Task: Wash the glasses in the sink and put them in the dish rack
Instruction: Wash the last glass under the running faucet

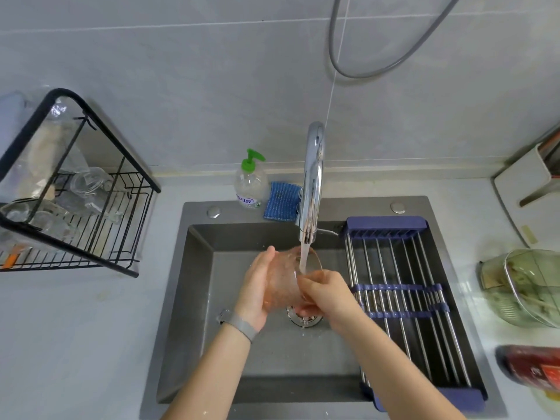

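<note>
Hands (257, 286) (325, 294) half-hiding clear glass (285, 280)

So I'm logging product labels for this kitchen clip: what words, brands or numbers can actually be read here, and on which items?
None reads clearly.
Soap pump bottle: blue print on its label, too blurred to read.
Red package at the right edge: pale characters on an orange patch, too blurred to read.
Glass, faucet, dish rack: no text visible.
</note>
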The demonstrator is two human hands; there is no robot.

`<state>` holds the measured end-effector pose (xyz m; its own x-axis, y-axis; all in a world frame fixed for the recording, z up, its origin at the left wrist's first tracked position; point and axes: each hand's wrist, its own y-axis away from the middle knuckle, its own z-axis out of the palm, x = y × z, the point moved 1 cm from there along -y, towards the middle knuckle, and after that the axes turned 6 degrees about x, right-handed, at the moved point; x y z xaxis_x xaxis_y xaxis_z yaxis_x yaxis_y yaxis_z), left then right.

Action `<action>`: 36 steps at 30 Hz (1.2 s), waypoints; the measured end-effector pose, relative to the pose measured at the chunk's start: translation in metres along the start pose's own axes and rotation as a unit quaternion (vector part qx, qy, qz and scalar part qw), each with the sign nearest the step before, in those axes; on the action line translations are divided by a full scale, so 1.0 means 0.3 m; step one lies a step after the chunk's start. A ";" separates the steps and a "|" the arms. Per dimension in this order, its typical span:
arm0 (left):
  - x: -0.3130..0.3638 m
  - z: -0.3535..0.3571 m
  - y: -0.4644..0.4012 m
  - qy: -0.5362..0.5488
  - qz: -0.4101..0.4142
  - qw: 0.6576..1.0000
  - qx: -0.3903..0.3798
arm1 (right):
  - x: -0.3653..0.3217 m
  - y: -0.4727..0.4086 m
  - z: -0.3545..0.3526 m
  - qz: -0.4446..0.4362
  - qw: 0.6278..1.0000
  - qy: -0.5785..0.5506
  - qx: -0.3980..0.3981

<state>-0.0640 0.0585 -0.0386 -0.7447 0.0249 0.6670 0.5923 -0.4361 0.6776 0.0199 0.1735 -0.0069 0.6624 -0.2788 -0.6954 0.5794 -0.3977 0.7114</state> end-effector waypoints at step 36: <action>-0.027 0.006 0.039 0.082 -0.035 0.996 -0.004 | -0.020 0.011 -0.048 -0.079 0.990 0.116 -0.003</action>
<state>-0.0503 0.0549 -0.0354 -0.8244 -0.0909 0.5587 0.5354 -0.4460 0.7173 0.0248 0.1864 0.0011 0.6547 -0.0044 -0.7559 0.6865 -0.4151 0.5970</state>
